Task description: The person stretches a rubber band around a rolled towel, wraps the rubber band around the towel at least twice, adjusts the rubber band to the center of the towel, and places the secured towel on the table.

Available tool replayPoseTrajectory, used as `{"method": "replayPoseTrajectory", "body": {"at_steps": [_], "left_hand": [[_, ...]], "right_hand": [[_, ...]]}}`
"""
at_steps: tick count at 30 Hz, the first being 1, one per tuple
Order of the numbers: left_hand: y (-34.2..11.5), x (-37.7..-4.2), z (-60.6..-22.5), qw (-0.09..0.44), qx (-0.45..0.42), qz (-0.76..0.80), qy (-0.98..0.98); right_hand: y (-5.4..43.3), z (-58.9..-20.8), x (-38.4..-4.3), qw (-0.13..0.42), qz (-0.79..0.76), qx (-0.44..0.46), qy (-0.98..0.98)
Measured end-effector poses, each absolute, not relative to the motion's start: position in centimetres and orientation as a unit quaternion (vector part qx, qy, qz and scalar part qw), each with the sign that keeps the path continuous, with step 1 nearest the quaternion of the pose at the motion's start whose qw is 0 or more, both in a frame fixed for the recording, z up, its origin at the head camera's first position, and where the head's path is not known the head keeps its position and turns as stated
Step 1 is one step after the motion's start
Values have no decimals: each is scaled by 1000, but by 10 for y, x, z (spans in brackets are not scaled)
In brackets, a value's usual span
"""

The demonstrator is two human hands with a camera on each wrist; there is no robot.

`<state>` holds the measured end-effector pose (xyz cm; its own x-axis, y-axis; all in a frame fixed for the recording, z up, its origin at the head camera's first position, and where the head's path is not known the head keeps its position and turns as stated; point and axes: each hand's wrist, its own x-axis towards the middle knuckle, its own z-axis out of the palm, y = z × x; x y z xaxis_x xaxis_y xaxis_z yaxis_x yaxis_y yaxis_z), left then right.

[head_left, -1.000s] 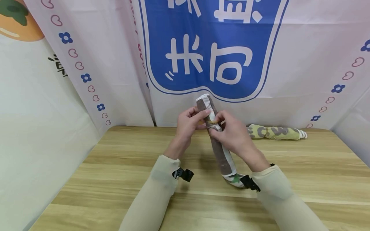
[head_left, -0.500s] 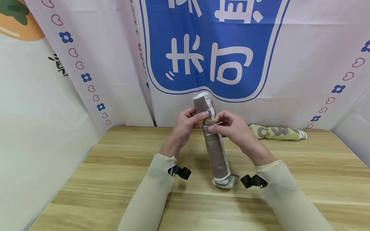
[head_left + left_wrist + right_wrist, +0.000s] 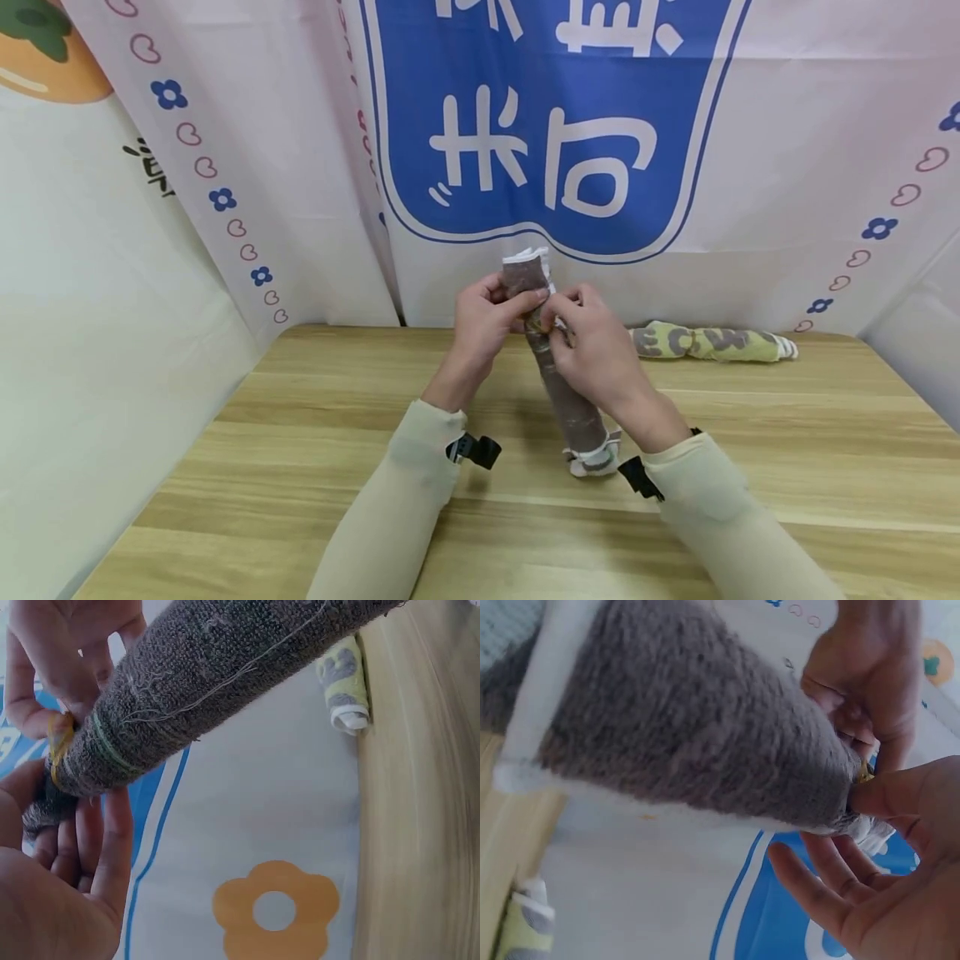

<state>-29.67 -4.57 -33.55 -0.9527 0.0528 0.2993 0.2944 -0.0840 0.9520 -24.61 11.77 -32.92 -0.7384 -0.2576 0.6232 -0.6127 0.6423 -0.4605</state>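
A rolled grey-brown towel (image 3: 573,408) with white edges slants between my hands, its lower end near the table. My left hand (image 3: 483,321) grips it close to the upper end, thumb across the front. A yellow rubber band (image 3: 60,739) circles the roll there and cinches it narrower. With thumb and forefinger, my right hand (image 3: 596,346) pinches at this band; in the right wrist view its other fingers spread beneath the towel (image 3: 697,720). In the head view the right fingers hide most of the band.
Behind my right hand, a yellow-green rolled towel (image 3: 735,346) with grey letters, narrowed at its middle, lies along the back edge of the wooden table (image 3: 300,467). A printed cloth backdrop (image 3: 465,283) hangs just beyond that edge.
Half a second ago the right fingers drew the band out to the right; now they have come left, over the towel's front. The towel's lower end swung left, then slightly back right.
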Motion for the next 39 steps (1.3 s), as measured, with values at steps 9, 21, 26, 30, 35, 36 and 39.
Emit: {"method": "replayPoseTrajectory", "body": {"at_steps": [9,21,26,30,35,36,39], "left_hand": [[-46,-292,-333,112,-110,-703,-694],[-43,-292,-333,101,-110,-703,-695],[-54,-298,-337,36,-164,-721,-672],[-61,-303,-338,-8,-196,-728,-657],[-64,-304,-336,-6,-183,-730,-658],[-64,-303,-335,3,-177,-730,-661],[-61,-301,-332,32,-160,-722,-673]], "right_hand": [[119,-328,-243,259,250,227,-905],[118,-328,-245,223,256,213,-916],[127,-326,-249,165,398,216,-876],[132,-326,-254,110,504,221,-828],[134,-328,-257,48,554,215,-803],[134,-329,-257,38,555,208,-804],[134,-329,-256,29,536,188,-822]]}}
